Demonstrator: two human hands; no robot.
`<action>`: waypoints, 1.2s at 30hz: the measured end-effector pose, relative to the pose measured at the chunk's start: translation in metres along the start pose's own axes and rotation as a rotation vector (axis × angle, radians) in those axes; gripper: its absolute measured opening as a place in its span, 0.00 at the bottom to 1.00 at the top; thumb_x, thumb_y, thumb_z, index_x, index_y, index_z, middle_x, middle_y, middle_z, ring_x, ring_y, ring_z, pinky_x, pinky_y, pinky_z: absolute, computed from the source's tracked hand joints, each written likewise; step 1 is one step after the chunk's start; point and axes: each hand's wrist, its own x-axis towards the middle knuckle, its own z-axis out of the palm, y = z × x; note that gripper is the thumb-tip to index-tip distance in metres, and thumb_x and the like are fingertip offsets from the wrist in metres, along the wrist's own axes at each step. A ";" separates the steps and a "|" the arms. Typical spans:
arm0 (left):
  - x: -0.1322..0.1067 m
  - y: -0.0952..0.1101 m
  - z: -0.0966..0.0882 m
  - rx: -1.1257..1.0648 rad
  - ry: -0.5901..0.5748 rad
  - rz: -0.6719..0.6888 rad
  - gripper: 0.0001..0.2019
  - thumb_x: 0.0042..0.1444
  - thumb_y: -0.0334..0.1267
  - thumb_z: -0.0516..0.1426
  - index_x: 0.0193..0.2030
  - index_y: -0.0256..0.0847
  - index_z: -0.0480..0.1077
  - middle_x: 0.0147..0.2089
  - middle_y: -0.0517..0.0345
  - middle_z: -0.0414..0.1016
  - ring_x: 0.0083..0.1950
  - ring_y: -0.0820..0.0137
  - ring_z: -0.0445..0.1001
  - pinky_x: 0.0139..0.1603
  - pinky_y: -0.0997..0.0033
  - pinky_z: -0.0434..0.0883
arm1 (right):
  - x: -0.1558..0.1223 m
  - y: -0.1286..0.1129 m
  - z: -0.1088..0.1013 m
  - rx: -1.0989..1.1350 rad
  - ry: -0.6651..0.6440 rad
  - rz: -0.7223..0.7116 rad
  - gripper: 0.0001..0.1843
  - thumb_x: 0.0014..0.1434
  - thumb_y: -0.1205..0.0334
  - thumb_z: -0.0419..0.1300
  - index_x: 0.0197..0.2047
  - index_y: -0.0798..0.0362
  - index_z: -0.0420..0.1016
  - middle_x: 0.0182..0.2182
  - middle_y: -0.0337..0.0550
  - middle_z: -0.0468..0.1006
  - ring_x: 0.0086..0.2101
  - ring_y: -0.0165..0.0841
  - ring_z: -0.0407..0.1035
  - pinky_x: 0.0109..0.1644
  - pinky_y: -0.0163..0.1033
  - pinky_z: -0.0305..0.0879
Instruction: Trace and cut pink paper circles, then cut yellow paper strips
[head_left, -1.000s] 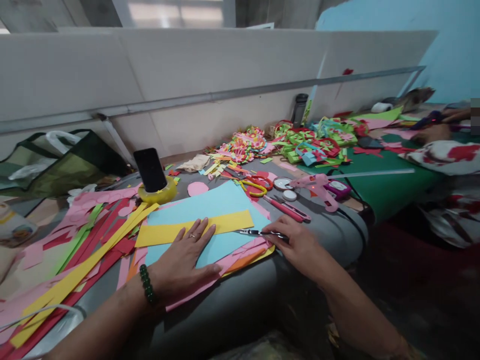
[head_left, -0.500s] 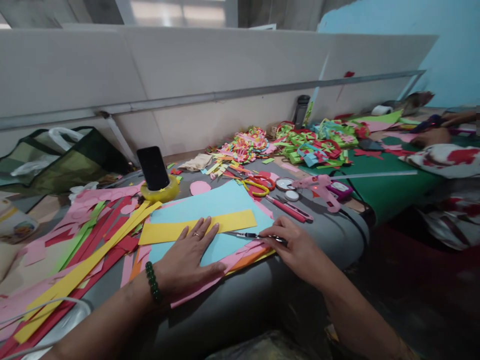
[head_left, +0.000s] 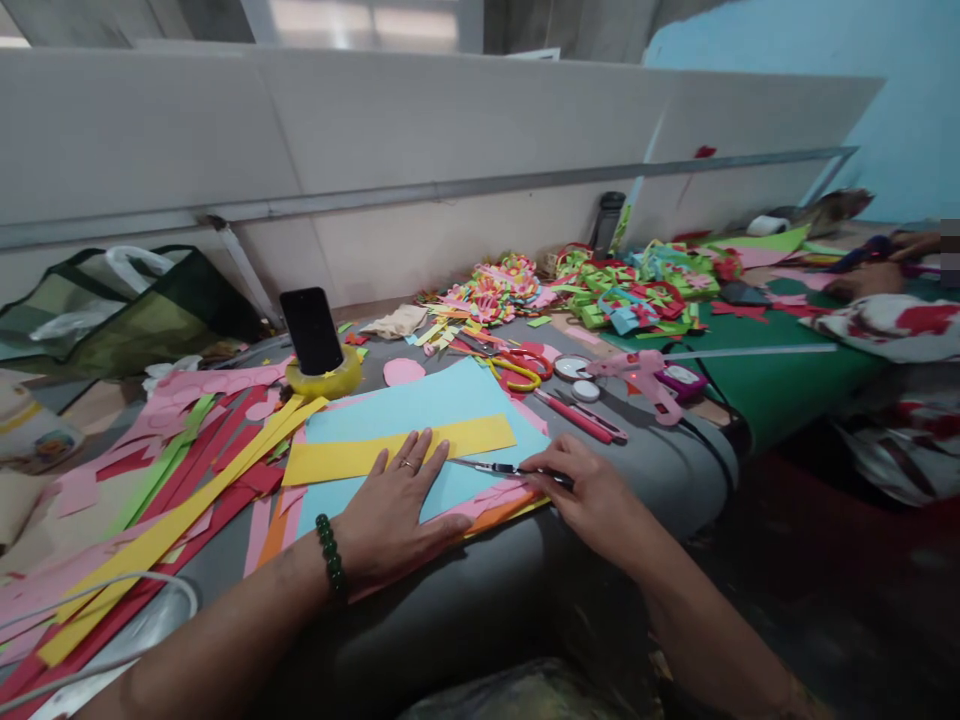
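My left hand [head_left: 397,510] lies flat with its fingers spread, pressing on a light blue paper sheet [head_left: 427,420] and touching the lower edge of a yellow paper strip [head_left: 397,452] laid across it. My right hand [head_left: 589,495] is closed on a slim metal craft knife [head_left: 499,468]. The blade tip rests on the blue sheet just under the yellow strip, near my left fingertips. Pink and orange sheets [head_left: 495,510] stick out from under the blue one.
Long red, pink, yellow and green strips [head_left: 172,480] cover the left. A phone [head_left: 310,330] stands in a yellow tape roll. Scissors [head_left: 517,368], a pink glue gun [head_left: 637,372] and paper crafts [head_left: 622,285] lie behind. Another person's hand [head_left: 862,280] works at far right.
The knife tip has slid left along the yellow strip's lower edge toward my left hand. The view has shifted slightly; my left hand stays flat on the paper.
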 end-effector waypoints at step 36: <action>-0.012 -0.007 0.001 -0.010 -0.016 -0.013 0.45 0.54 0.67 0.41 0.70 0.38 0.40 0.72 0.47 0.33 0.71 0.56 0.32 0.67 0.49 0.43 | 0.007 -0.020 0.000 -0.051 -0.093 0.013 0.09 0.60 0.66 0.54 0.38 0.51 0.77 0.35 0.42 0.70 0.34 0.32 0.68 0.40 0.38 0.61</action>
